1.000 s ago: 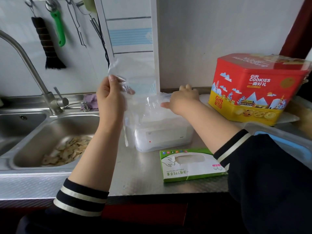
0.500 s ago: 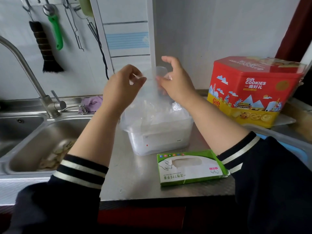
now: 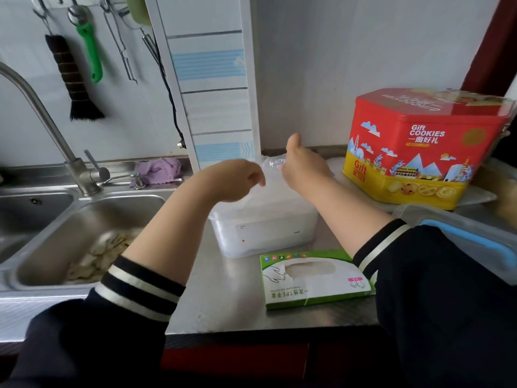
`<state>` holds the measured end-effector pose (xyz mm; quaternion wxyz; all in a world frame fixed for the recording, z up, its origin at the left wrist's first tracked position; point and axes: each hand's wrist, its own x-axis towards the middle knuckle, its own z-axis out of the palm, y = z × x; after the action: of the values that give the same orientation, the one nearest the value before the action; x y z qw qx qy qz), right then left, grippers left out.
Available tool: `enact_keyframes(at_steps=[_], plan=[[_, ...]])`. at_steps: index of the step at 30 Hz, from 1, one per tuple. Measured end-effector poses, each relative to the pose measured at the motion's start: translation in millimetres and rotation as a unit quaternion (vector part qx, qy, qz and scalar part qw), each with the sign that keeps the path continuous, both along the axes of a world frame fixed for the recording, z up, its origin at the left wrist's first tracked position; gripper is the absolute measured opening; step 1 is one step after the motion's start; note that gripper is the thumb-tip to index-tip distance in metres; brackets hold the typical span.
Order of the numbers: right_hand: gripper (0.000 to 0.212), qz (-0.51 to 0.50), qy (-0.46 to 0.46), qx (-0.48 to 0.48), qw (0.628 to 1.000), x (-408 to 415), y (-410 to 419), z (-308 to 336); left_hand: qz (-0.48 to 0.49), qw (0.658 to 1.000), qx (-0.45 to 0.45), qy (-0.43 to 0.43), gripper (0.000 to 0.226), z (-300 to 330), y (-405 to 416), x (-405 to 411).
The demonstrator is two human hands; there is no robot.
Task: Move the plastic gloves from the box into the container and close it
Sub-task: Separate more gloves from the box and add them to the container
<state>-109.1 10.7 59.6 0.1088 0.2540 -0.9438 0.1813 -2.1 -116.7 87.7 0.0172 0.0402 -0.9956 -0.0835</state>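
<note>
1. I judge the step in hand to be the loading one: both hands are over the open white container (image 3: 264, 225) on the counter (image 3: 223, 298), tucking clear plastic gloves (image 3: 272, 163) down into it.
2. Left hand (image 3: 237, 180): fingers curled downward above the container's near-left part. I cannot tell whether that grip pinches film or is simply closed on nothing.
3. Right hand (image 3: 303, 169): thumb raised, fingers bent at the crumpled film by the far rim; it seems to pinch the gloves, though blur hides the contact.
4. The gloves sit heaped in the container's mouth, some film above the rim. The green box (image 3: 316, 278) lies just in front of the container.
5. Next, I think, comes pressing the heap below the rim, then fitting a lid. I cannot identify the lid for certain.
6. Count: one container, one glove box, two hands, one red cookie tin (image 3: 419, 147), one sink (image 3: 92, 219). Single gloves cannot be counted.
</note>
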Motion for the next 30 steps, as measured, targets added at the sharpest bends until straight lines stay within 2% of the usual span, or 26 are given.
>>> enact_keyframes(at_steps=[3, 8, 12, 16, 18, 20, 22, 23, 25, 27, 28, 30], plan=[[0.043, -0.007, -0.02, 0.097, 0.995, 3, 0, 1, 0.004, 0.994, -0.01, -0.112, 0.036, -11, -9, -8], [0.032, 0.064, -0.013, 0.225, 0.972, 0, 0, -4, -0.012, 0.983, -0.025, -0.18, 0.035, -19, -9, -16], [0.04, 0.067, 0.012, 0.221, 0.973, -3, 4, -2, 0.0, 0.994, -0.002, -0.107, 0.028, -15, -15, -16], [0.028, 0.036, 0.074, 0.173, 0.981, -7, 8, 6, 0.027, 0.999, 0.024, 0.008, 0.019, -11, -25, -8], [0.029, 0.039, 0.096, 0.108, 0.989, -7, 16, 10, 0.033, 0.997, 0.038, 0.064, 0.013, -14, -29, -4], [0.03, 0.093, 0.1, -0.013, 0.991, -2, 24, 12, 0.031, 0.992, 0.06, 0.104, 0.009, -19, -30, -2], [0.03, 0.185, 0.014, -0.102, 0.977, 8, 24, 11, 0.03, 0.989, 0.083, 0.115, 0.008, -23, -28, -1], [0.03, 0.22, -0.036, -0.096, 0.97, 12, 22, 8, 0.027, 0.99, 0.09, 0.103, 0.008, -26, -26, -2], [0.033, 0.237, -0.095, -0.012, 0.967, 18, 18, 1, 0.013, 0.993, 0.099, 0.062, 0.011, -31, -22, -6], [0.049, 0.215, -0.158, 0.054, 0.962, 19, 17, -6, 0.015, 0.993, 0.112, 0.031, 0.017, -33, -20, -8], [0.056, 0.199, -0.181, 0.071, 0.961, 18, 17, -9, 0.033, 0.99, 0.13, 0.042, 0.02, -33, -21, -8], [0.064, 0.187, -0.192, 0.078, 0.96, 16, 16, -11, 0.087, 0.974, 0.168, 0.122, 0.022, -30, -29, -6]])
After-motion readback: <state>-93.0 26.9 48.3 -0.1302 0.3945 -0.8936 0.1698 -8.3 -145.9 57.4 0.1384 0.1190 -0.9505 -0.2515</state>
